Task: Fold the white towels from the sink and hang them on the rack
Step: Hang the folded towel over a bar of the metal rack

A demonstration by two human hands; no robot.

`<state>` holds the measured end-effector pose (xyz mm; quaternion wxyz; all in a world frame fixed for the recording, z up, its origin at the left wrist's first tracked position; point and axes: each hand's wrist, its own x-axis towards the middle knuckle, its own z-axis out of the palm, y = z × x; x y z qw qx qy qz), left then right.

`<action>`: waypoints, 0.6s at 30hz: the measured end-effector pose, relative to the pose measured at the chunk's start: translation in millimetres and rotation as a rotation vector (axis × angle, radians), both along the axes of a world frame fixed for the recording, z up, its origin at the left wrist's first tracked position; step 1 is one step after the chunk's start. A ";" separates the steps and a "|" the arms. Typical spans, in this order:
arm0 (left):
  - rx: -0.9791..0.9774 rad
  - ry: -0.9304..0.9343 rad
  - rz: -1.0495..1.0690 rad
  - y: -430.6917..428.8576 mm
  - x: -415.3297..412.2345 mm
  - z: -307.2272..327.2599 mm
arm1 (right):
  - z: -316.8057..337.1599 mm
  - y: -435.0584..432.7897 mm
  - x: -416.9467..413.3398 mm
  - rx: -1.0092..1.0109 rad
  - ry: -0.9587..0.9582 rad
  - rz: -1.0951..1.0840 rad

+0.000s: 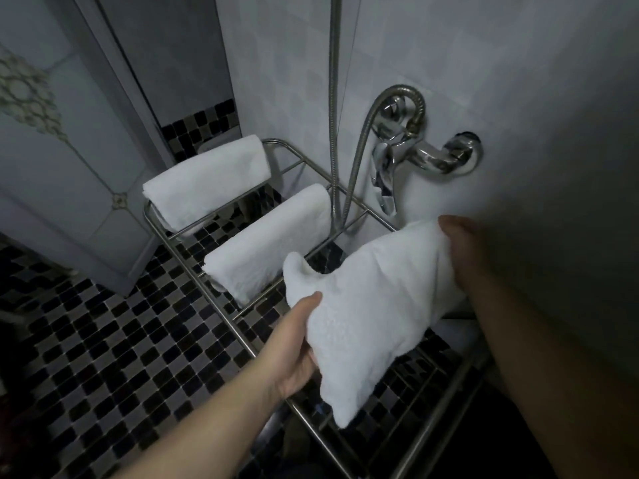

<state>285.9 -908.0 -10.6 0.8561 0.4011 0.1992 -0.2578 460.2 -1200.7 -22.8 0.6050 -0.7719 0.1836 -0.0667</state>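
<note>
We logged a black, grey and white mosaic floor (86, 340) across the near left and a white tiled wall (518, 63) across the far right, with a pale patterned door (69, 167) at far left. A metal rack (276, 143) of parallel rails stood against the wall, running from far left to near right. The folded white towel (373, 305) was held above the rack's near-middle rails, sagging at its near end; whether it touched a rail we could not tell. The left hand (294, 347) gripped its near left edge, thumb on top and fingers underneath. The right hand (463, 250) grasped its far right corner, fingers mostly hidden behind the cloth. A second towel (269, 236) hung draped over a rail just beyond it, and a third towel (207, 181) over the farthest rail. A chrome mixer tap (432, 157) sat on the wall, and its shower hose (359, 160) looped down behind the rack.
</note>
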 end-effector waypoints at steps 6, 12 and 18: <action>0.036 -0.027 0.117 19.2 -9.3 -17.5 | -14.5 30.5 8.9 -0.083 -0.040 0.121; 0.087 -0.008 0.225 35.4 -5.4 -20.1 | -26.0 61.5 26.6 -0.086 -0.054 0.184; 0.201 0.153 0.086 25.1 -13.1 -28.0 | -34.6 51.3 17.2 -0.135 0.031 0.177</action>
